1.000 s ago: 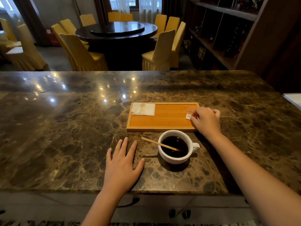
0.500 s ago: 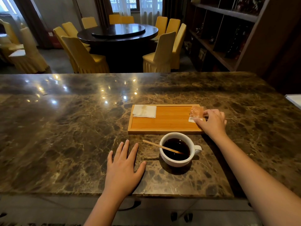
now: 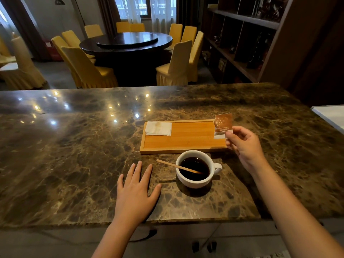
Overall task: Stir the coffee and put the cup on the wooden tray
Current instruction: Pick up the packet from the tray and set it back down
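A white cup (image 3: 195,180) of dark coffee stands on the marble counter, just in front of the wooden tray (image 3: 186,138), its handle pointing right. A wooden stir stick (image 3: 167,164) leans in the cup, its free end sticking out to the left. My right hand (image 3: 245,146) holds a small orange sugar packet (image 3: 223,123) upright by its lower corner, above the tray's right end. My left hand (image 3: 136,190) lies flat on the counter, fingers spread, left of the cup and apart from it.
A folded white napkin (image 3: 158,128) lies in the tray's far left corner. The marble counter (image 3: 65,155) stretches wide to the left. A white object (image 3: 331,116) sits at the right edge. Beyond are a round dark table (image 3: 126,42), yellow chairs and dark shelves (image 3: 242,34).
My right hand has picked the sugar packet up off the tray's right end and raised it upright. My left hand and the cup have stayed put.
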The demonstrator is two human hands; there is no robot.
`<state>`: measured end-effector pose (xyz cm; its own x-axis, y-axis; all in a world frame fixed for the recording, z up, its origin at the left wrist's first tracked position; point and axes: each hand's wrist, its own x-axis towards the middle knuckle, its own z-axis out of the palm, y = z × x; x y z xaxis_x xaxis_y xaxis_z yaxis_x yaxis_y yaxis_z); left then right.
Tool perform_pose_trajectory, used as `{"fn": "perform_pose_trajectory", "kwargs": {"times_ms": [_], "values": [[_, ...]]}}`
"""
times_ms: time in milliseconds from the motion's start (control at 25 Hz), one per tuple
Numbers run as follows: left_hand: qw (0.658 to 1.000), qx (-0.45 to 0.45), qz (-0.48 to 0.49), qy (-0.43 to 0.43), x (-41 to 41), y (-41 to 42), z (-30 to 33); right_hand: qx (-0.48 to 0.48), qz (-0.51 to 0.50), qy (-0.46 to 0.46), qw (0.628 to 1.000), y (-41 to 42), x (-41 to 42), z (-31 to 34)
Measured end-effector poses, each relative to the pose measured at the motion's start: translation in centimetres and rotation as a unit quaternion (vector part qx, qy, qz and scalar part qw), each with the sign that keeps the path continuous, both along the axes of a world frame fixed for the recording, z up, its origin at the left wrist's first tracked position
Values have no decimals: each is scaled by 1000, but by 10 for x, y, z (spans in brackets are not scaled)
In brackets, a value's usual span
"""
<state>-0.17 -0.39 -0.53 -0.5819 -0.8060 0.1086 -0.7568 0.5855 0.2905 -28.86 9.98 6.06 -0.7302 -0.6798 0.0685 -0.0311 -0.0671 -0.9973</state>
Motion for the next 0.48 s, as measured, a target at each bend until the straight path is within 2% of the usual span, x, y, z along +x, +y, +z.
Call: {"fn": "perform_pose_trajectory", "kwargs": {"times_ms": [80,200,280,360,480], "values": [[1000,-1,0,-3,0,0,0,-51,50,-45,996,9,9,6],[1000,2,0,-7,0,0,0,-57,78,-41,994,17,18,16],[1000,4,-1,-9,1,0,1,-35,71,17,997,20,23,22],[1000,6,-2,-8,0,0,1,6,59,118,991,22,26,28],[1000,7,-4,-6,1,0,1,57,64,262,961,23,31,36]]}}
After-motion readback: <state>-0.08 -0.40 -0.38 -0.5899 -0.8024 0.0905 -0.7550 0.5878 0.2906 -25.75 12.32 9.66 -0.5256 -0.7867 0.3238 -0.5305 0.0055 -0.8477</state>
